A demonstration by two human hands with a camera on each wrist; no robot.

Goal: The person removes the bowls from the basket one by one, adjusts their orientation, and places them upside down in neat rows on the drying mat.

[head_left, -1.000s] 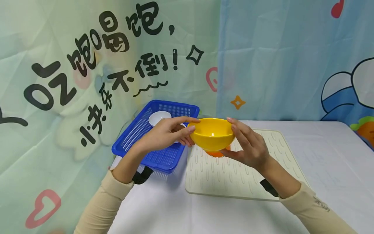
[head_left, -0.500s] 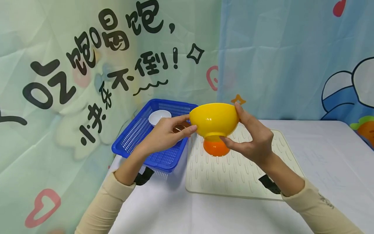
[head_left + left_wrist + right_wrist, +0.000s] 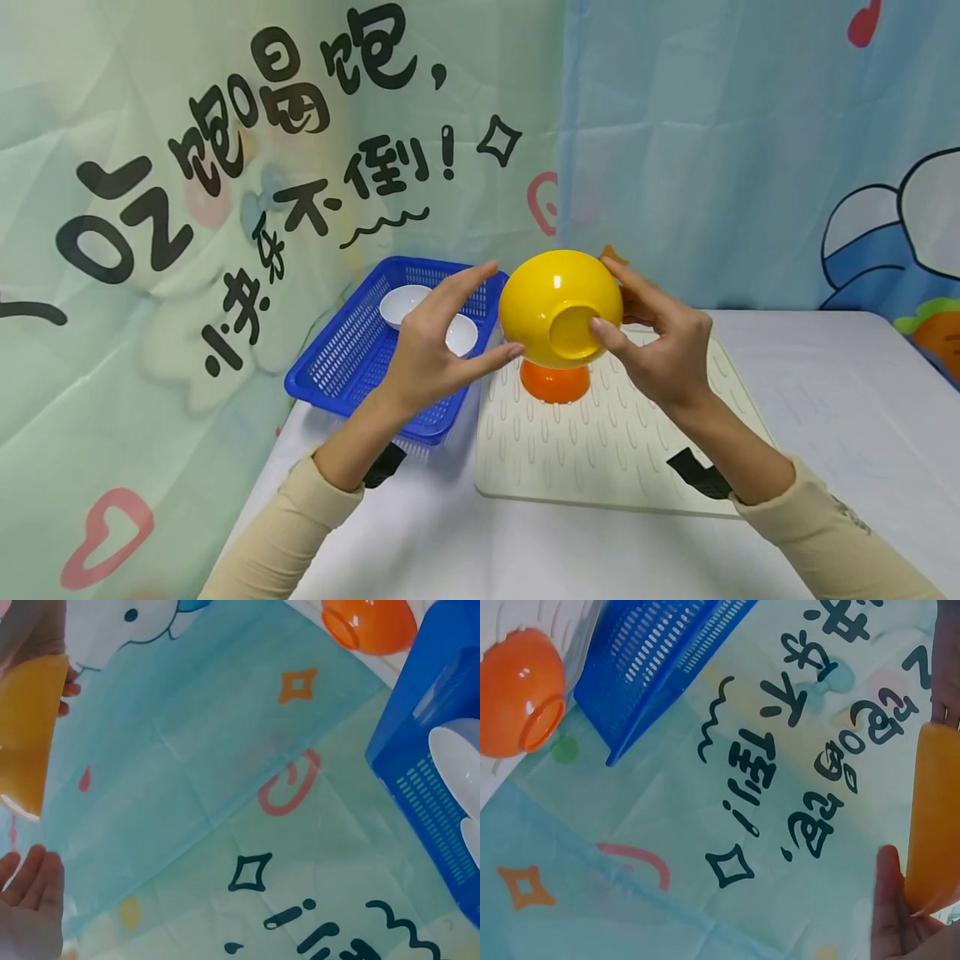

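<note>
A glossy yellow bowl (image 3: pixel 528 292) is held up over the mat, tipped so its round foot faces the head camera. My right hand (image 3: pixel 671 346) grips it at the right side, thumb on the foot and fingers around the far rim. My left hand (image 3: pixel 431 346) is spread at the bowl's left, thumb and fingers wide apart. In the left wrist view a gap shows between the left fingers (image 3: pixel 51 889) and the yellow bowl (image 3: pixel 26 735). Upside down on the pale ribbed mat (image 3: pixel 600 462) sits an orange bowl (image 3: pixel 555 385), its top hidden behind the yellow one.
A blue perforated basket (image 3: pixel 322 371) stands left of the mat, holding a white bowl (image 3: pixel 403 302) and another white bowl (image 3: pixel 463 335) partly behind my left hand. Printed curtains (image 3: pixel 690 167) close off the back and left of the white-covered table (image 3: pixel 840 417).
The yellow bowl has been lifted and turned from mouth up to foot towards the camera. My left hand has come off its rim and spread; my right hand keeps its grip.
</note>
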